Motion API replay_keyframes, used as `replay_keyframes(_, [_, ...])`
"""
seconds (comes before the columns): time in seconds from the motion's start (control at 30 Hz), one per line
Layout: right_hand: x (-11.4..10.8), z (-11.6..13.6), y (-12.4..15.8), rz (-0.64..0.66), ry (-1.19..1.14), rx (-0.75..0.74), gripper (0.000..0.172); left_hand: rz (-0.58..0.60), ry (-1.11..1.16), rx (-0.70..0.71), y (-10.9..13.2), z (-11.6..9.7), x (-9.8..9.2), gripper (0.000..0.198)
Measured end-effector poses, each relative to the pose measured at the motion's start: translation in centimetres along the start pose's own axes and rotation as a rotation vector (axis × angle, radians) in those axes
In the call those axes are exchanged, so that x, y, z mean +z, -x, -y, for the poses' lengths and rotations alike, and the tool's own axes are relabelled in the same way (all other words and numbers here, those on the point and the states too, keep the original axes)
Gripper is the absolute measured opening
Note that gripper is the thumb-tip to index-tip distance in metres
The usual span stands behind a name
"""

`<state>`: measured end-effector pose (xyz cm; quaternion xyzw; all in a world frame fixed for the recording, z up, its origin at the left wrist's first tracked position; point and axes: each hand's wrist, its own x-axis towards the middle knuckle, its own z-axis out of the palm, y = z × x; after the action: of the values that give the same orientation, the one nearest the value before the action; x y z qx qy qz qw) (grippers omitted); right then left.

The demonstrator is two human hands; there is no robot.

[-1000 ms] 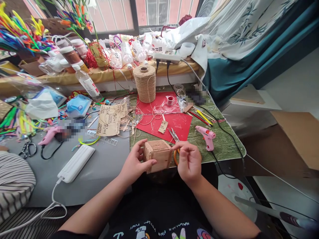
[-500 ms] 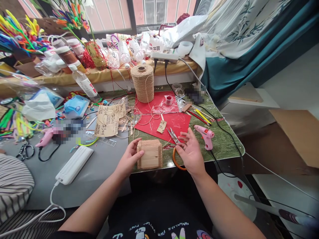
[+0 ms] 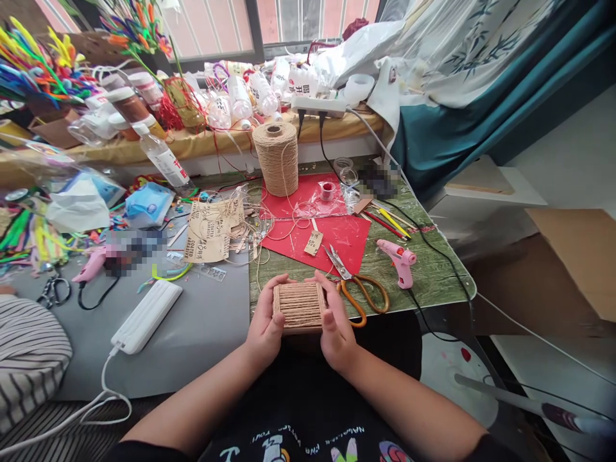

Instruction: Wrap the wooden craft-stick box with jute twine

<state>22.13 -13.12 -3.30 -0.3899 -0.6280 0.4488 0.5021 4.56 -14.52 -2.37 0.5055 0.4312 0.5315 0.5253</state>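
Observation:
I hold a small wooden box wrapped in jute twine [image 3: 299, 307] between both hands at the table's near edge. My left hand [image 3: 264, 324] grips its left side, fingers curled round it. My right hand [image 3: 335, 327] presses its right side, fingers curled over the far corner. The twine-wrapped face is turned up towards me. Orange-handled scissors [image 3: 359, 289] lie just right of my right hand. A big spool of jute twine [image 3: 276, 158] stands farther back on the table.
A pink glue gun [image 3: 399, 260] lies right of the scissors, its black cord trailing off the edge. Red paper [image 3: 332, 234], tags and loose twine cover the middle. A white power strip [image 3: 147, 314] lies to the left. Bottles and coloured pipe cleaners crowd the back.
My right hand let go, opened near the scissors, then came back to the box. The box was turned so its twine-wrapped face is up, and both hands now grip it.

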Motion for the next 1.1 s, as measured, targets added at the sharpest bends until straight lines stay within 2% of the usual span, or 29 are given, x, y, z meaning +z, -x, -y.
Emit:
replay_keyframes(0.07, [0.4, 0.2, 0.5, -0.038, 0.013, -0.028, 0.069, -0.036, -0.001, 0.038, 0.5, 0.0, 0.6, 0.063])
replay_keyframes(0.23, [0.4, 0.2, 1.7, -0.097, 0.05, -0.075, 0.05, -0.066, -0.03, 0.143, 1.5, 0.3, 1.5, 0.046])
replay_keyframes(0.4, [-0.6, 0.0, 1.2, -0.088, 0.09, -0.186, 0.048, 0.026, -0.123, 0.261, 0.7, -0.3, 0.9, 0.042])
replay_keyframes(0.47, [-1.4, -0.2, 0.5, -0.07, 0.125, -0.275, 0.05, 0.1, -0.154, 0.261, 0.0, -0.7, 0.5, 0.049])
replay_keyframes(0.53, [-2.4, -0.5, -0.2, -0.074, 0.176, -0.391, 0.055, 0.138, -0.094, 0.165, -0.7, -1.0, 0.2, 0.065])
replay_keyframes(0.6, [-3.2, -1.1, -0.8, -0.055, 0.242, -0.526, 0.06, 0.125, 0.056, -0.02, -1.2, -1.2, 0.1, 0.078])
replay_keyframes(0.67, [-3.6, -1.7, -1.0, 0.031, 0.312, -0.651, 0.064, 0.116, 0.19, -0.211, -1.3, -1.3, 0.0, 0.085])
replay_keyframes(0.73, [-3.7, -2.0, -0.9, 0.147, 0.35, -0.707, 0.069, 0.109, 0.204, -0.28, -1.1, -1.3, -0.1, 0.088])
replay_keyframes(0.8, [-3.2, -1.9, -0.6, 0.176, 0.325, -0.634, 0.072, 0.065, 0.127, -0.2, -0.7, -1.2, -0.4, 0.093])
replay_keyframes(0.87, [-2.5, -1.3, -0.4, 0.122, 0.241, -0.426, 0.077, 0.019, 0.04, -0.062, -0.3, -0.9, -0.7, 0.101])
replay_keyframes(0.97, [-1.4, 0.1, -0.3, 0.083, 0.073, -0.125, 0.092, 0.081, -0.029, 0.085, 0.1, -0.4, -0.9, 0.115])
replay_keyframes(1.03, [-0.9, 0.8, -0.4, 0.087, -0.004, -0.061, 0.092, 0.159, -0.002, 0.119, 0.2, -0.3, -0.7, 0.117])
replay_keyframes(1.1, [-0.6, 1.1, -0.3, 0.066, -0.033, -0.056, 0.087, 0.177, 0.065, 0.115, 0.2, -0.6, -0.3, 0.115])
